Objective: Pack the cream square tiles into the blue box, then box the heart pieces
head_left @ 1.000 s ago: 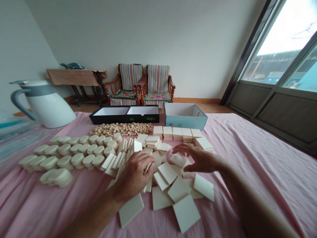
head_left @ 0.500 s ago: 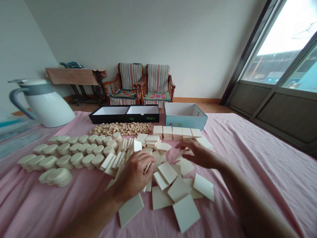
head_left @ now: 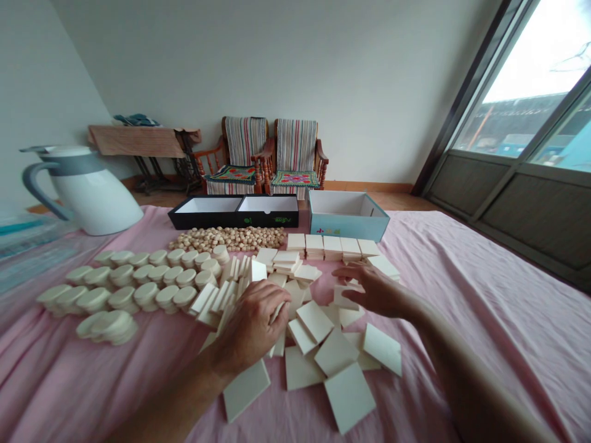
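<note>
My left hand (head_left: 256, 317) is curled, its thumb and fingers closed on a pale square wooden tile whose edge shows by the thumb. More square tiles lie under and around it. My right hand (head_left: 369, 289) grips another square wooden tile (head_left: 342, 298) between thumb and fingers, low over the cloth. Between and below the hands lies a loose heap of square tiles (head_left: 336, 353), overlapping at odd angles. Beyond them, neat stacks of square tiles (head_left: 332, 246) stand in a row. Tilted tiles (head_left: 221, 298) lean in rows left of my left hand.
Stacks of round wooden discs (head_left: 146, 294) fill the left of the pink cloth (head_left: 471, 277). Behind are a pile of small wooden beads (head_left: 226, 238), a black divided box (head_left: 207, 220) and a light blue box (head_left: 346, 227). A white jug (head_left: 99, 200) stands at the far left.
The tile at my right hand has turned and now shows its flat face below the thumb. My left hand has stayed nearly still. The view has shifted slightly.
</note>
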`<state>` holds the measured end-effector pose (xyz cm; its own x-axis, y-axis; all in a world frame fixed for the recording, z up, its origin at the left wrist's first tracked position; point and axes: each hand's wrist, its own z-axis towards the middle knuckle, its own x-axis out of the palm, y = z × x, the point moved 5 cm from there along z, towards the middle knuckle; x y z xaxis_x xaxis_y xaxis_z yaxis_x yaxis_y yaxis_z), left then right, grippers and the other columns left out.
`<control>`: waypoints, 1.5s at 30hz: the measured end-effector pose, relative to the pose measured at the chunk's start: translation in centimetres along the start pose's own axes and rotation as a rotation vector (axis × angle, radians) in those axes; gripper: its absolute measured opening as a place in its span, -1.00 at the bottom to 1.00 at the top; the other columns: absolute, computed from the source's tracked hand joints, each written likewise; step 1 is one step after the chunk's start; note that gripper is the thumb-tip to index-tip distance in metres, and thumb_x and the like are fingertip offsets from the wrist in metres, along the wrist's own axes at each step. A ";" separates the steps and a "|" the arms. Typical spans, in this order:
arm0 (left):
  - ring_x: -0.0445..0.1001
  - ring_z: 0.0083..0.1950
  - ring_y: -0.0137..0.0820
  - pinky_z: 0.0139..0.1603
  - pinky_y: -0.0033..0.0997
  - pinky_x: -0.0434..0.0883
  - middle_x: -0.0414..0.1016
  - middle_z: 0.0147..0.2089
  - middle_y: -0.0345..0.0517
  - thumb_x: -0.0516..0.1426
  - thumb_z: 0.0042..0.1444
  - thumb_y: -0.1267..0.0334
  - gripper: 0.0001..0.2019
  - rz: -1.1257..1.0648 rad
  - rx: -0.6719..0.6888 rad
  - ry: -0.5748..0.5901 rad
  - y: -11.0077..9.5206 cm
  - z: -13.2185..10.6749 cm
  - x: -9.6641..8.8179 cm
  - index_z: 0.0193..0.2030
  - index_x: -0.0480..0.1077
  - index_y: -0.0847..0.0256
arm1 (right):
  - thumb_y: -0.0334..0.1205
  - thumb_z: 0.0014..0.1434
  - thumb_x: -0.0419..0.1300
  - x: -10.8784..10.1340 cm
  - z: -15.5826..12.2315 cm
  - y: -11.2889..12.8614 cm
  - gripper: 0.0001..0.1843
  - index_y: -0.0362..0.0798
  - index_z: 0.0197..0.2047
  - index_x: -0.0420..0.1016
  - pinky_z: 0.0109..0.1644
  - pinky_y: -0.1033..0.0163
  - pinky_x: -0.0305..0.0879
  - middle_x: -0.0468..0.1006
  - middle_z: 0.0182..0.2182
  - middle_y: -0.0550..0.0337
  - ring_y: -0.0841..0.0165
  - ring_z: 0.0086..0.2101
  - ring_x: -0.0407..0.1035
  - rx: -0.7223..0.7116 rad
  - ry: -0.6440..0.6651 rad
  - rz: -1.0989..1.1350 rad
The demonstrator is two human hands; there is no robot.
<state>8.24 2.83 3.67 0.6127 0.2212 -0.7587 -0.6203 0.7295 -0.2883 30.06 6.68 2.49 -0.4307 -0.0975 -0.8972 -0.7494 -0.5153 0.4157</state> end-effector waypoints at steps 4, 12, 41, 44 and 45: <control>0.43 -0.26 -0.33 -0.18 -0.28 0.41 0.51 -0.34 -0.08 0.04 0.13 0.45 -0.84 0.003 0.000 0.006 0.1 0.0 0.1 -0.33 0.45 0.25 | -0.28 -0.06 0.28 0.7 -0.4 0.2 -0.45 -0.06 0.06 0.40 0.11 -0.05 0.19 0.48 -0.03 -0.05 0.08 0.01 0.30 -0.041 0.091 -0.087; 0.43 -0.25 -0.32 -0.18 -0.29 0.40 0.50 -0.34 -0.10 0.05 0.11 0.48 -0.84 0.004 -0.011 0.019 0.1 -0.2 0.1 -0.32 0.44 0.23 | -0.34 -0.02 0.16 -1.0 0.0 -1.3 -0.42 -0.15 0.12 0.26 0.06 -0.02 0.13 0.41 0.03 -0.11 0.07 0.02 0.21 0.089 -0.148 -0.232; 0.43 -0.26 -0.33 -0.20 -0.30 0.42 0.49 -0.36 -0.08 0.06 0.11 0.47 -0.85 -0.014 0.000 0.000 -0.2 0.0 -0.1 -0.34 0.44 0.24 | -0.30 -0.09 0.18 -0.2 0.5 -3.1 -0.49 -0.06 0.00 0.27 0.02 0.03 -0.04 0.47 -0.07 -0.02 0.11 -0.05 0.25 0.132 -0.041 -0.375; 0.43 -0.27 -0.33 -0.21 -0.31 0.42 0.49 -0.37 -0.09 0.05 0.11 0.48 -0.85 -0.011 0.006 0.001 -0.2 0.0 0.0 -0.34 0.44 0.24 | -0.21 -0.06 0.21 0.1 0.6 -3.1 -0.47 -0.06 0.03 0.27 0.03 0.00 -0.05 0.45 -0.01 -0.05 0.08 -0.02 0.24 0.140 -0.014 -0.369; 0.43 -0.27 -0.33 -0.21 -0.31 0.41 0.49 -0.37 -0.09 0.05 0.11 0.47 -0.85 -0.011 0.007 0.001 -0.2 0.0 0.0 -0.34 0.43 0.23 | -0.22 -0.06 0.20 0.2 0.7 -3.1 -0.47 -0.05 0.03 0.27 0.04 0.00 -0.05 0.45 0.00 -0.05 0.07 -0.01 0.24 0.140 -0.012 -0.363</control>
<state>8.36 2.69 3.74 0.6189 0.2130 -0.7560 -0.6103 0.7364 -0.2921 31.93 8.83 1.13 -0.1303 0.0803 -0.9882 -0.9150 -0.3935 0.0887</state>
